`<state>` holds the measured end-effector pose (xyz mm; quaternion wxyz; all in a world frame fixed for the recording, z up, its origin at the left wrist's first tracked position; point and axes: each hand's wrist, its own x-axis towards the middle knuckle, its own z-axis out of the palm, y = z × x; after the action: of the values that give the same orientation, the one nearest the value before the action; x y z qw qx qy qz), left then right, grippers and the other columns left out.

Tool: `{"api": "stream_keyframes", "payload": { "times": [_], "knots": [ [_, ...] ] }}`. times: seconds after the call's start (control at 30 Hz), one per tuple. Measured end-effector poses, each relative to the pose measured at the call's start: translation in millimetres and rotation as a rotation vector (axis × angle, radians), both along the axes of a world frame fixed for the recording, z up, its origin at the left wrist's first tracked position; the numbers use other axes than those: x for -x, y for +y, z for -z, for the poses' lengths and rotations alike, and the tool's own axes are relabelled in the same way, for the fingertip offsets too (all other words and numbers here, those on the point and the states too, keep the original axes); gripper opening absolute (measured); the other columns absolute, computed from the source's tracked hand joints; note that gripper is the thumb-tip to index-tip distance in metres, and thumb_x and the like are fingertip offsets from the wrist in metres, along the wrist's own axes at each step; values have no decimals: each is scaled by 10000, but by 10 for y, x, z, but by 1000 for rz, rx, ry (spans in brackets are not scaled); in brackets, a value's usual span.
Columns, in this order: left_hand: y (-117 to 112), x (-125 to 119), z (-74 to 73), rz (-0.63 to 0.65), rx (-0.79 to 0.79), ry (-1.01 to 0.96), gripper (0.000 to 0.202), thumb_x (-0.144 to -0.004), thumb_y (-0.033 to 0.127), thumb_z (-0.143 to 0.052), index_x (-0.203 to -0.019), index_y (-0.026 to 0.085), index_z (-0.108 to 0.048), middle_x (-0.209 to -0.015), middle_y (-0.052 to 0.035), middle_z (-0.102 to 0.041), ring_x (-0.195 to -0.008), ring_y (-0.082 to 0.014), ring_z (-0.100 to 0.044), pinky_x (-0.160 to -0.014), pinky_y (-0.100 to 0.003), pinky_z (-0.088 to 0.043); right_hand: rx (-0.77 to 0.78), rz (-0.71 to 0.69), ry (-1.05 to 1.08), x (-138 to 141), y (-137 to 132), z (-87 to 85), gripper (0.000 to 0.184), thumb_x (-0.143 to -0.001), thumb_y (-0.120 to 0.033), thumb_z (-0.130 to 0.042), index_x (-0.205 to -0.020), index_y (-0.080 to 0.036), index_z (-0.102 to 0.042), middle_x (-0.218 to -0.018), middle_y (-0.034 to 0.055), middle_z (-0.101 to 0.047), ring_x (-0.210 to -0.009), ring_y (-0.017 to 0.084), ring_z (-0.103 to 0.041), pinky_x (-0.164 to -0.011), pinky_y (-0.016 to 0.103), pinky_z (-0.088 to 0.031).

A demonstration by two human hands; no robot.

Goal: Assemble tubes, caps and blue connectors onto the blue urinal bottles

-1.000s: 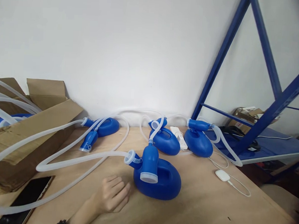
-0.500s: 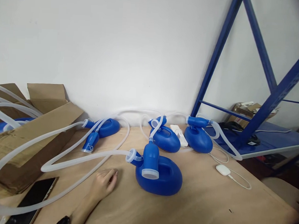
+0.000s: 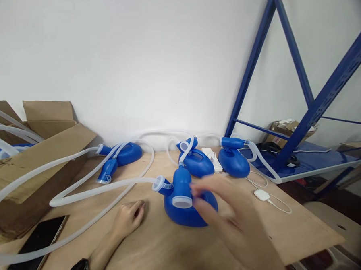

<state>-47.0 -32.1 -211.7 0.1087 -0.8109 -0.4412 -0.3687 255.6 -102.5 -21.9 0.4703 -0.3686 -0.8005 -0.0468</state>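
A blue plastic urinal bottle (image 3: 176,215) lies on the table in front of me. Its blue cup-shaped funnel (image 3: 182,183) rests on top, joined to a clear white tube (image 3: 101,193). My right hand (image 3: 227,218), smeared by motion, is at the funnel's right side with thumb and fingers apart; whether the fingertips touch it I cannot tell. Left of the bottle, my left hand (image 3: 129,217) rests on the tabletop, fingers loosely curled with nothing seen in them. Behind are more such bottles: one at the left (image 3: 130,153), one in the middle (image 3: 200,163), one at the right (image 3: 233,164).
A cardboard box (image 3: 43,160) with more tubes stands at the left. A phone (image 3: 38,240) lies before it. By the wall is a white power strip (image 3: 216,166); a white charger (image 3: 261,194) with its cable sits at the right, near a blue metal shelf (image 3: 306,161).
My right hand has come into view from the lower right and reached the funnel. My left hand stays on the table. The view has turned slightly to the right.
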Motion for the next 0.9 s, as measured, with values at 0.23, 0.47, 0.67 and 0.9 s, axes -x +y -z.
{"api": "stream_keyframes", "payload": {
  "times": [0.23, 0.47, 0.67, 0.9],
  "knots": [
    [29, -11, 39, 2, 28, 34, 277, -985, 190, -444, -769, 213, -617, -545, 16, -604, -481, -141, -602, -515, -252, -402, 375, 93, -461, 468, 870, 228, 257, -932, -387, -742, -1138, -238, -782, -1431, 138, -635, -1392, 375, -493, -1156, 637, -364],
    [18, -40, -52, 76, -36, 35, 263, -985, 145, -468, -768, 207, -603, -541, 31, -594, -453, -128, -585, -500, -248, -416, 536, -26, -613, 465, 927, 130, 185, -974, -330, -641, -1009, -203, -771, -1293, 128, -694, -1350, 350, -505, -1049, 558, -451],
    [-125, -159, -218, 70, -279, 42, 234, -933, 72, -606, -1125, 181, -685, -748, -37, -742, -662, -183, -709, -647, -295, -491, 573, -292, -130, 198, 1218, 312, 368, -1086, -416, -399, -1166, -257, -721, -1393, 78, -642, -1317, 268, -562, -1100, 497, -427],
    [151, -680, -909, 28, -353, 363, 289, -981, 150, -639, -1265, 111, -670, -1231, -183, -756, -1159, -340, -701, -1006, -525, -487, 785, 5, 781, -205, 1660, 997, 430, -936, -605, -525, -963, -210, -692, -869, 61, -696, -860, 234, -681, -704, 329, -545]
  ]
}}
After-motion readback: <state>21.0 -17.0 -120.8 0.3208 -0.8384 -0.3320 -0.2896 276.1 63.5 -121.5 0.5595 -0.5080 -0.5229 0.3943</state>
